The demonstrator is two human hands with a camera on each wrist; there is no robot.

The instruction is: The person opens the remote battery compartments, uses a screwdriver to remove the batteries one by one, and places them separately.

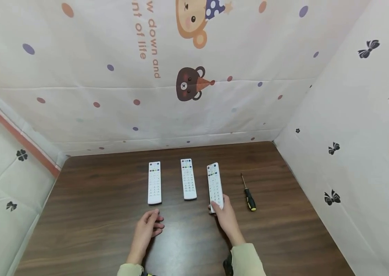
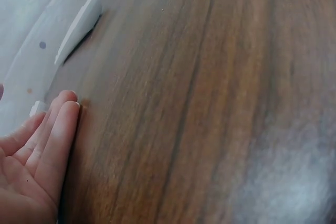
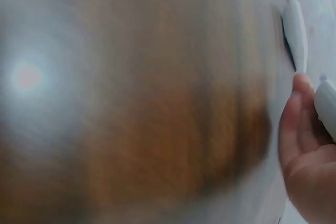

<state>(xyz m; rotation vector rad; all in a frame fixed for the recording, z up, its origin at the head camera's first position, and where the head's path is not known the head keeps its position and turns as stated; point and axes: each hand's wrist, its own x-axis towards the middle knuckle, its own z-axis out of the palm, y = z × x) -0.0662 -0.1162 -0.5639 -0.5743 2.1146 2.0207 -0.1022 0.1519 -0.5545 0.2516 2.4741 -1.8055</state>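
Three white remote controls lie roughly in a row across a brown wooden table. My right hand (image 1: 228, 219) grips the lower end of the right remote (image 1: 215, 183), thumb on top of its button face. In the right wrist view only a white end of this remote (image 3: 327, 107) shows beside the fingers. The middle remote (image 1: 189, 180) and the left remote (image 1: 154, 183) lie flat, buttons up. Just below the left remote, my left hand (image 1: 146, 230) holds nothing, its fingers loosely bent. A black-and-yellow screwdriver (image 1: 249, 198) lies right of the right hand.
The wooden table (image 1: 94, 214) meets a patterned cloth wall (image 1: 111, 111) at its back edge. White cloth walls also stand along the left and right sides. Light reflects off the tabletop between the two hands.
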